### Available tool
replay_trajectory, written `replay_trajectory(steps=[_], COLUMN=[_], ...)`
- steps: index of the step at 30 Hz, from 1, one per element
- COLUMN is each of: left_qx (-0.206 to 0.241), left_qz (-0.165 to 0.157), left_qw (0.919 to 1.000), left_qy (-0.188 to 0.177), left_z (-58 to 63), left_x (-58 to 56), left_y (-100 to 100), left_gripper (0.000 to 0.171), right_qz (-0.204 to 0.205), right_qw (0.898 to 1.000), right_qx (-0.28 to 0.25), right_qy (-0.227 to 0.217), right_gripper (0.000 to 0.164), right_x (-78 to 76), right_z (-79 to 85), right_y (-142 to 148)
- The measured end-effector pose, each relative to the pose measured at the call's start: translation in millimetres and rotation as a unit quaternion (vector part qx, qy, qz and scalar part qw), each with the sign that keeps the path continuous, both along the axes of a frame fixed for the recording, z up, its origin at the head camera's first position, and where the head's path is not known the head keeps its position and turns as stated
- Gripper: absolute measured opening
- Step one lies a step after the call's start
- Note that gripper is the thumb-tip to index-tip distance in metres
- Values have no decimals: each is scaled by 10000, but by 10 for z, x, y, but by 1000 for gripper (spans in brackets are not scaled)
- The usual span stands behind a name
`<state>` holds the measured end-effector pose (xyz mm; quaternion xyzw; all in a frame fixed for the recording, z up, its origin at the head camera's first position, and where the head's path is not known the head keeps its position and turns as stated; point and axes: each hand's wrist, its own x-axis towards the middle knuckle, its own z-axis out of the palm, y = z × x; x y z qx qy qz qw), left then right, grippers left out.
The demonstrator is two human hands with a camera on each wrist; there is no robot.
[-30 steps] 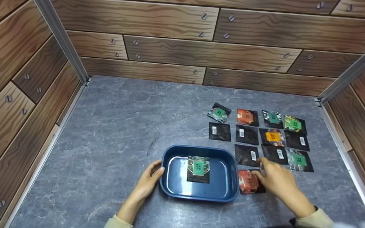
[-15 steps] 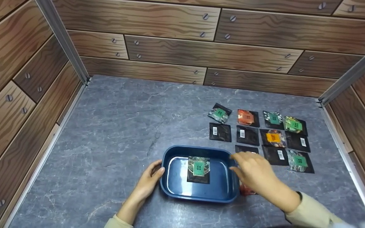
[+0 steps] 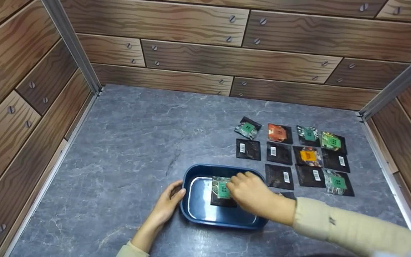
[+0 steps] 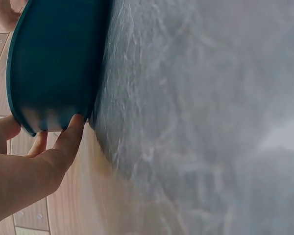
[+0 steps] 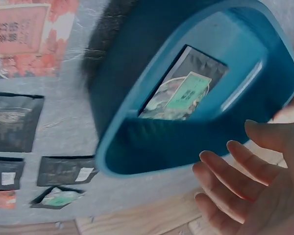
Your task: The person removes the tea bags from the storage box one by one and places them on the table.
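Note:
My left hand (image 3: 170, 203) holds the left end of a blue plastic tub (image 3: 223, 226), thumb at the rim and fingers against the outer wall (image 4: 54, 73). Inside the tub lies one flat black sachet (image 3: 223, 200) with a green label, face up. Over the tub's right half is my right hand (image 3: 250, 192), overlapping the sachet's edge in the head view. From the right wrist, that hand (image 5: 255, 171) shows loosely bent, spread fingers with nothing between them. A red-labelled sachet (image 5: 24, 36) lies on the table beside the tub, mostly covered by my right forearm in the head view.
Several more sachets lie in rough rows right of the tub, some label up like the orange one (image 3: 308, 156), others barcode up like the black one (image 3: 279, 176). The grey marbled table (image 3: 130, 142) is enclosed by wood-patterned walls (image 3: 191, 57).
My right hand has moved left from above the red-labelled sachet, across the tub's right rim, to above the sachet inside. The left hand and the tub stay in place.

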<state>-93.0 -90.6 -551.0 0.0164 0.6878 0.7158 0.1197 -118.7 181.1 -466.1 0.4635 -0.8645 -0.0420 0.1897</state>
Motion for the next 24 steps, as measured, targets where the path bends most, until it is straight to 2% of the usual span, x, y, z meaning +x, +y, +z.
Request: replay_trajectory(steps=[7,13,21,24], left_qx=[-54,-46,37,-10], left_qz=[19,25,-25,-31], left_qw=[10000,10000,10000,10000], left_qy=[-21,-69,-60,-56], left_z=[2,10,13,16], left_x=[-1,2,5,8], left_y=[4,-3,9,5], left_gripper=[50,50,52,52], right_qz=[-105,-402,-757,-773], right_qw=[9941,9856,9628,9595], right_qx=[1074,1640,2592,2701], right_qy=[-97,-64,-103,-207], right_gripper=[30,34,63,61], right_x=[-13,-30,-33,-19], right_z=[-113,-237,-426,-447], right_y=[-196,-357,-466,-474])
